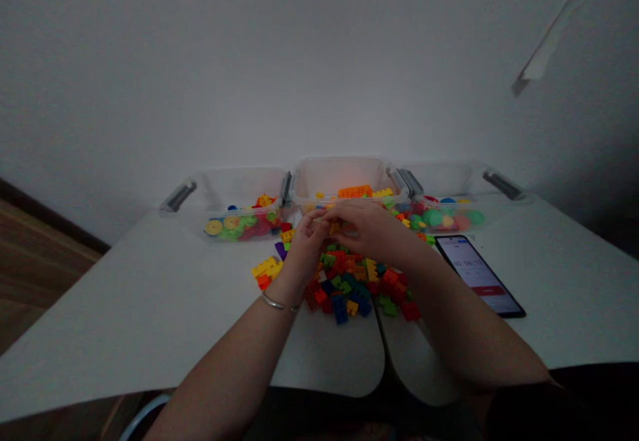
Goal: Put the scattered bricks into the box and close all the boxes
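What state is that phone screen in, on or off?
On: the phone lies beside the plastic bricks, its screen lit with digits and a red button.

My left hand [305, 251] and my right hand [362, 228] meet around a small plastic brick [335, 227], orange-yellow where it shows, mostly hidden by my fingers [319, 218]. Just below my fingers, a loose heap of interlocking bricks [349, 281] lies jumbled at odd angles, in red, blue, green, orange and yellow, some still joined together.

Head-worn view, facing forward and down, over both hands [367, 228]
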`<state>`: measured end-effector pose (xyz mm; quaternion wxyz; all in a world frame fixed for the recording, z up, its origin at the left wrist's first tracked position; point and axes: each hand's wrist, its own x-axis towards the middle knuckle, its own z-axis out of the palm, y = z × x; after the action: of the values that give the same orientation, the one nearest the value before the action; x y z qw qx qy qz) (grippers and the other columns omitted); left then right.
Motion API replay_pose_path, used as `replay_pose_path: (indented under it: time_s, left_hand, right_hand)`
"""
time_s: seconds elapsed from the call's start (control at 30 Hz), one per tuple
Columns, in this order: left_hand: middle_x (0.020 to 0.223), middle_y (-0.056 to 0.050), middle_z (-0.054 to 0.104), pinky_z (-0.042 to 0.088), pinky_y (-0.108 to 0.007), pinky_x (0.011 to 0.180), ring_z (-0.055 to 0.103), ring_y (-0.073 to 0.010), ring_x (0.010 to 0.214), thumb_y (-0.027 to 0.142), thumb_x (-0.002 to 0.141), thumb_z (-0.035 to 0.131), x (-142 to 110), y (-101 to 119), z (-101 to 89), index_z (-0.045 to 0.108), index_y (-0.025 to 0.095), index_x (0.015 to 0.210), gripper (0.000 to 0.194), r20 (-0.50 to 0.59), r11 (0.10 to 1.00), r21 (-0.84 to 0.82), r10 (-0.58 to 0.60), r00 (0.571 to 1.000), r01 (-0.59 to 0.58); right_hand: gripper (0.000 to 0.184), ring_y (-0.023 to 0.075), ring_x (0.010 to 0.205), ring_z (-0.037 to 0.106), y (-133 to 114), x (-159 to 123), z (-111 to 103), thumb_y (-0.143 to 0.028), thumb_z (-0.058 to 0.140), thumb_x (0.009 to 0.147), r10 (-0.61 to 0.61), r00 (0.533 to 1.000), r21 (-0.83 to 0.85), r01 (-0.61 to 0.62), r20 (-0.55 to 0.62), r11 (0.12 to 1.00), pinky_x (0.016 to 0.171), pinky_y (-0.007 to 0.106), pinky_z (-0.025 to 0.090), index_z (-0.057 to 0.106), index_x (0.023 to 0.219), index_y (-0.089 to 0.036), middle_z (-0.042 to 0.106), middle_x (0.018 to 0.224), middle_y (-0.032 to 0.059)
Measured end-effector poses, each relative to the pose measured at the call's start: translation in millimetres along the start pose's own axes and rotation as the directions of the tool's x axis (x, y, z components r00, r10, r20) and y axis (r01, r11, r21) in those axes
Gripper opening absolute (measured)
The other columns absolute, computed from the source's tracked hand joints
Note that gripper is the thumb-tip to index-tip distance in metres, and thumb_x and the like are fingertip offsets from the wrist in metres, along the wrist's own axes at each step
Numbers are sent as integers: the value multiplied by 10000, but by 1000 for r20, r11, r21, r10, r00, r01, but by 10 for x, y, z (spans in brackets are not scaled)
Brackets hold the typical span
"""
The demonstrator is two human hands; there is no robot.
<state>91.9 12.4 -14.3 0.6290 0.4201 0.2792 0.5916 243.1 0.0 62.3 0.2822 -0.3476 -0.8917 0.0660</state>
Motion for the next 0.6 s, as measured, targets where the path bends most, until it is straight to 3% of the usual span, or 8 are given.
replay_pose_path:
  time_s: [0.07, 0.17, 0.37, 0.5, 0.6]
  left_hand:
    - [823, 13, 694, 516, -237, 663, 644, -110, 693, 479, 704, 785, -9, -3, -2, 596, 200, 994, 445, -11, 999, 36, 7, 1000, -7]
    - [774, 19, 688, 505, -245, 678, 627, -104, 669, 479, 762, 727, -33, 12, -6, 589, 203, 992, 385, -40, 993, 114, 21, 999, -16]
    - [758, 5, 683, 509, -267, 723, 638, -123, 709, 364, 753, 713, -43, 7, -33, 591, 189, 884, 250, -25, 953, 303, 36, 999, -27]
    - [783, -15, 689, 518, -291, 750, 660, -155, 773, 310, 774, 654, -26, -33, -63, 596, 190, 864, 161, 27, 904, 423, 58, 998, -64]
    - [819, -36, 704, 512, -309, 728, 663, -184, 787, 261, 789, 617, -21, -42, -93, 628, 193, 864, 102, 96, 768, 623, 114, 989, -149]
  right_hand:
    - [230, 207, 965, 634, 24, -13, -44, -167, 580, 833, 15, 1000, 0, -15, -27, 1000, 866, 346, 471, 657, 1047, -192, 708, 1025, 76]
    - [213, 208, 898, 651, 109, -59, -183, -183, 593, 807, 113, 980, -34, -120, -161, 992, 805, 338, 489, 658, 1010, -186, 713, 983, 75]
    - [216, 248, 886, 680, 394, -200, -446, -181, 559, 821, 330, 860, -159, -415, -388, 896, 807, 389, 509, 663, 1009, -191, 732, 967, 91]
    - [221, 256, 888, 686, 543, -237, -454, -194, 551, 828, 349, 852, -205, -450, -391, 869, 833, 411, 515, 695, 995, -206, 744, 979, 88]
    - [236, 255, 881, 682, 592, -213, -414, -201, 543, 838, 357, 881, -247, -437, -310, 865, 827, 406, 517, 717, 997, -194, 743, 997, 98]
